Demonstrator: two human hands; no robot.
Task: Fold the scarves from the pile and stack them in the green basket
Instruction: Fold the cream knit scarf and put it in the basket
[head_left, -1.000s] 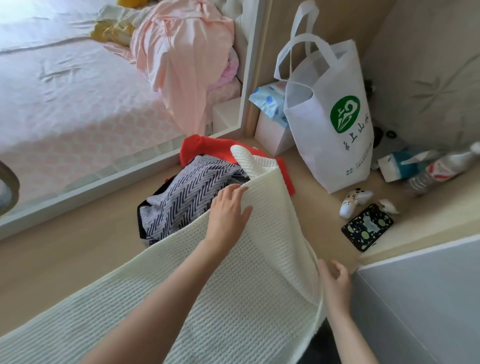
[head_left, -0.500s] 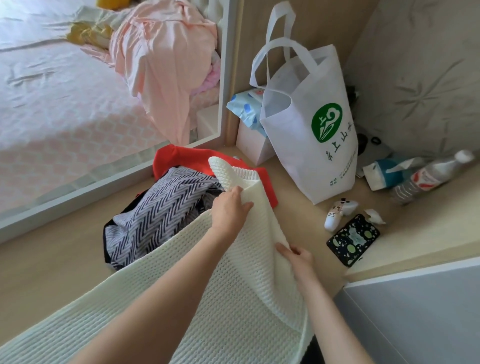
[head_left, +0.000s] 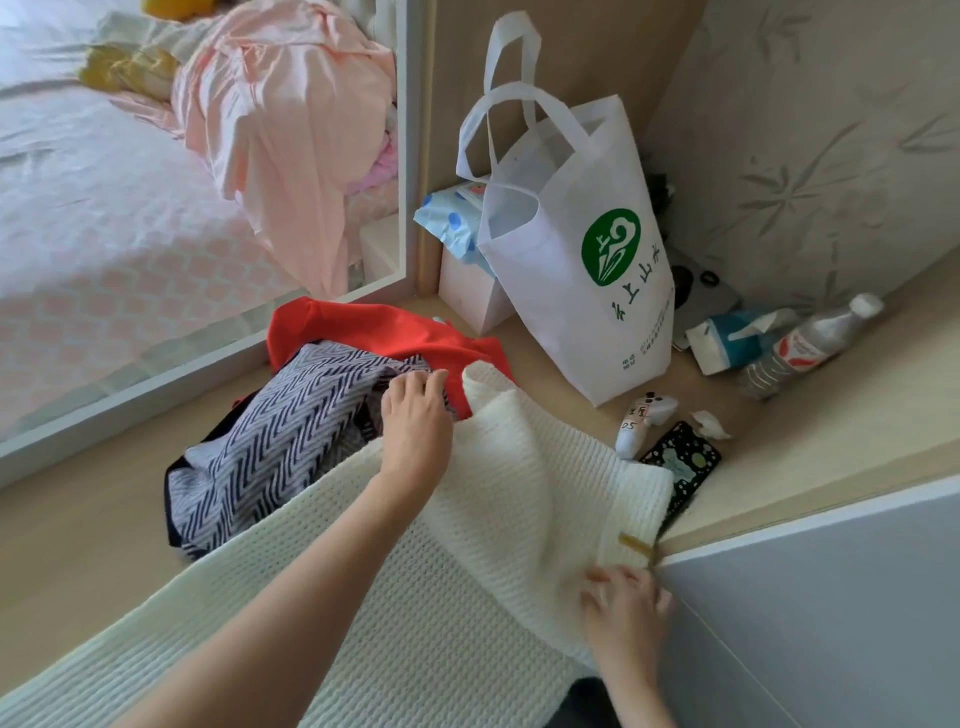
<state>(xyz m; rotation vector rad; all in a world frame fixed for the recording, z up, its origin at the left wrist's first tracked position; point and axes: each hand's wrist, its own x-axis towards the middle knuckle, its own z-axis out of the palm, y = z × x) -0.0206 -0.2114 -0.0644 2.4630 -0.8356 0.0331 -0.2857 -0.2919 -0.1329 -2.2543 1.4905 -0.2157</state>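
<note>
The left arm stretches forward, with the left hand (head_left: 415, 434) palm down at the far edge of the cream scarf (head_left: 519, 493), beside the chevron scarf (head_left: 270, 436); whether it grips cannot be told. The right hand (head_left: 626, 608) pinches the cream scarf's near corner with curled fingers.

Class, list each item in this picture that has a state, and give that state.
cream scarf: end folded over, unfinished.
chevron scarf: crumpled, unfolded.
red scarf: crumpled under the chevron scarf.
tote bag: upright, mouth open.
bottle: lying down, capped.
left hand: rests on the cream scarf's edge; grip unclear.
right hand: grips the cream scarf's near edge.
</note>
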